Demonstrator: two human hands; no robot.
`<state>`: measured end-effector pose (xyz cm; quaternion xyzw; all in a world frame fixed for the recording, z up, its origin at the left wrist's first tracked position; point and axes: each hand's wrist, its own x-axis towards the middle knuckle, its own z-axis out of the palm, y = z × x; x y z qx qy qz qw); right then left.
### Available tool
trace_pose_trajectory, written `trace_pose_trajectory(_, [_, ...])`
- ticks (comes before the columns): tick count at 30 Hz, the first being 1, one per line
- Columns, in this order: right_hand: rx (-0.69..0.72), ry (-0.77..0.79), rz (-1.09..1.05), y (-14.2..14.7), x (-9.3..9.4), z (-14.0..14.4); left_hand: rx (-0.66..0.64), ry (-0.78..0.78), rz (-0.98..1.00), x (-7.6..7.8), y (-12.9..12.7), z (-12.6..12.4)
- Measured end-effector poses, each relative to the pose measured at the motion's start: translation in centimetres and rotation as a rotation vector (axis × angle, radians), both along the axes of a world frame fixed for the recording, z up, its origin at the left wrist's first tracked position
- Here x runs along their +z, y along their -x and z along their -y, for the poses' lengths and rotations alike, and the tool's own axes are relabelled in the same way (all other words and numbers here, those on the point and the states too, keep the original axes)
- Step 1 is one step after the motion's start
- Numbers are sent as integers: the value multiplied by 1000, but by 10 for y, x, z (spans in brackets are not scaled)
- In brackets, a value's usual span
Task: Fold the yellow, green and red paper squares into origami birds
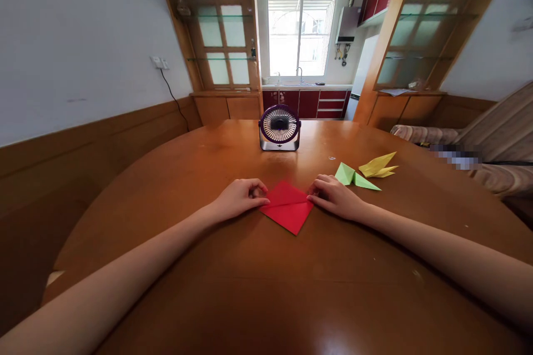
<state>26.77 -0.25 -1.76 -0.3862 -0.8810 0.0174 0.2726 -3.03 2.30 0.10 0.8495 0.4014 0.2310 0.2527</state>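
Note:
A red square of origami paper (291, 215) lies on the table with one corner toward me and a crease or fold edge running across its middle. My left hand (245, 195) pinches its left corner between thumb and fingers. At the opposite corner, my right hand (333, 194) grips the paper the same way. Just beyond my right hand rests a green folded paper piece (353, 177) with pointed wings. Beside that, farther right, lies a yellow folded paper piece (378, 166) with several points.
A small purple desk fan (279, 126) stands on the far part of the round wooden table (200, 277). A striped sofa (495, 133) is past the table's right edge. Glass-shelved cabinets (225, 28) flank the kitchen opening behind.

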Motion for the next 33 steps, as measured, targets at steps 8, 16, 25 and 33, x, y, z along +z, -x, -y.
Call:
trace_pose_trajectory(8, [80,-100,92,1,0,1,-83,-392,-127,-4,-3,3])
trace_pose_trajectory(16, [75,-96,81,1,-3,-1,-232,-533,-277,-17,-23,9])
trace_pose_trajectory(25, [85,-84,84,1,0,2,-178,-270,-281,-13,-41,19])
trace_pose_trajectory(33, [94,-92,67,1,0,1,-190,-168,-409,-14,-44,6])
